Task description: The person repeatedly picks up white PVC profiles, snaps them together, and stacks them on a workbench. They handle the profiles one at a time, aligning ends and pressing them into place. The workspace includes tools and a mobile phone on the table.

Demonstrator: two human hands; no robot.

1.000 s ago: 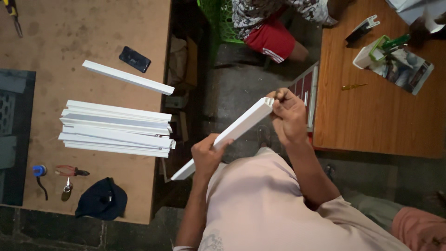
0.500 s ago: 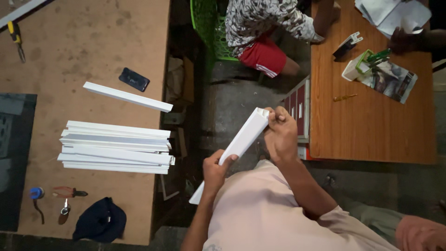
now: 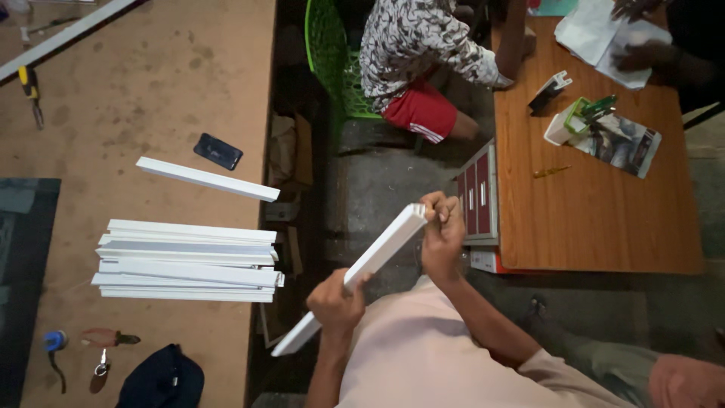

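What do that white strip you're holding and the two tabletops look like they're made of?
Strip: probably plastic trunking, smooth matte white with a hollow channel profile; it could be painted metal. Left hand and right hand both grip it. Left tabletop: looks like raw fibreboard or plywood, dull brown and stained. Right tabletop: wood or wood-look laminate, orange-brown with a slight sheen.

The white strip (image 3: 370, 261) looks like smooth plastic; the worktop (image 3: 151, 98) is rough, dull wood; the chair (image 3: 332, 60) is green plastic.

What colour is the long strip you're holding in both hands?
White. The strip shows best in the head view, gripped by the left hand and right hand.
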